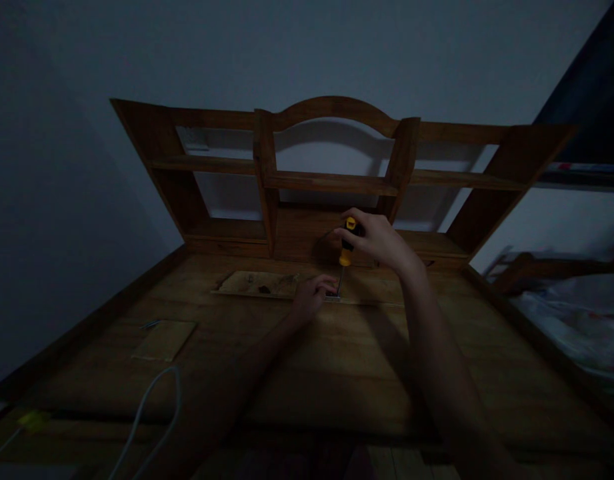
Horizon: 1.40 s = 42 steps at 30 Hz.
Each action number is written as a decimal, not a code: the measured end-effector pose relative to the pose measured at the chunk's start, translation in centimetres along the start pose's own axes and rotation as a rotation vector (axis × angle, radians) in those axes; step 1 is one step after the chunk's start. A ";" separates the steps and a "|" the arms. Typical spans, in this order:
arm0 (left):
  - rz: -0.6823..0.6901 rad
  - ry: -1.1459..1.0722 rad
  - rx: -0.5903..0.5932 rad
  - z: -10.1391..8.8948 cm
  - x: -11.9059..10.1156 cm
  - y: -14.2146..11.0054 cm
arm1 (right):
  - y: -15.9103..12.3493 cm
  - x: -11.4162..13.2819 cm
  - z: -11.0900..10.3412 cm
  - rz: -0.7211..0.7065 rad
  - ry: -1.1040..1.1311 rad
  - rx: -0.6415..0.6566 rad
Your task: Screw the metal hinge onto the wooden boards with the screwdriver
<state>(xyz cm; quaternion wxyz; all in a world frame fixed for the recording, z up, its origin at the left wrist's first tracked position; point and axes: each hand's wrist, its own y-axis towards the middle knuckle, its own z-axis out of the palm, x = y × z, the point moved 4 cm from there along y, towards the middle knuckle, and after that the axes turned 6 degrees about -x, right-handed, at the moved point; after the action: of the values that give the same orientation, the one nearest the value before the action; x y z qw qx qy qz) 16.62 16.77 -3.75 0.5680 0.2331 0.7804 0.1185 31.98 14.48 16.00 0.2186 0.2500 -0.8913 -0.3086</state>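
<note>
**Screwdriver (345, 257) upright, work unfinished!**

On the head view, we see the right hand (377, 241) closed around it, tip down at a metal fitting (333, 298) along the wooden board (279, 285). The left hand (309, 298) curls half-open at the fitting; in this gloom we can't tell whether it grips. We judge the fastening under way, not done.

right arm (431, 347) slanting in from lower right, wrist (407, 264) bent leftward | right hand (377, 239) raised, fingers (355, 213) curled in a grip | left arm (261, 357) low, angled forward | left hand (308, 300) lower, just beside, its fingers bent rightward
</note>
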 end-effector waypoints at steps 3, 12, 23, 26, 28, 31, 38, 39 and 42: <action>0.023 0.015 -0.004 0.1 0.6 0.1 | 0.0 0.4 0.4 0.032 -0.138 -0.042; 0.045 0.024 -0.002 0.0 0.9 0.2 | 0.2 0.0 -0.1 -0.053 0.169 0.104; 0.075 0.008 -0.007 -0.1 0.6 -0.1 | 0.0 0.6 0.1 0.017 0.072 0.070; 0.068 0.004 -0.010 -0.1 0.6 0.0 | 0.2 0.0 0.0 0.022 0.087 0.077; 0.065 0.005 -0.008 -0.1 0.6 0.0 | 0.2 -0.2 0.0 0.012 0.084 0.057; 0.053 0.009 0.005 0.0 0.6 0.0 | 0.3 0.0 0.3 -0.007 0.046 0.019; 0.055 0.002 -0.007 -0.1 0.4 0.0 | 0.2 0.2 0.2 -0.017 0.004 0.002; 0.060 0.003 -0.006 -0.1 0.4 0.0 | 0.2 0.1 0.1 -0.025 0.061 0.018; 0.077 -0.010 0.004 -0.1 0.3 0.0 | 0.3 -0.2 -0.2 -0.018 0.144 0.048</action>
<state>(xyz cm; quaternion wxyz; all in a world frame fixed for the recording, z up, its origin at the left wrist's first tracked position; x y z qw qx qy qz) 16.42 16.95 -3.99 0.5666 0.2647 0.7681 0.1373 32.16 14.72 16.23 0.2734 0.2846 -0.8782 -0.2701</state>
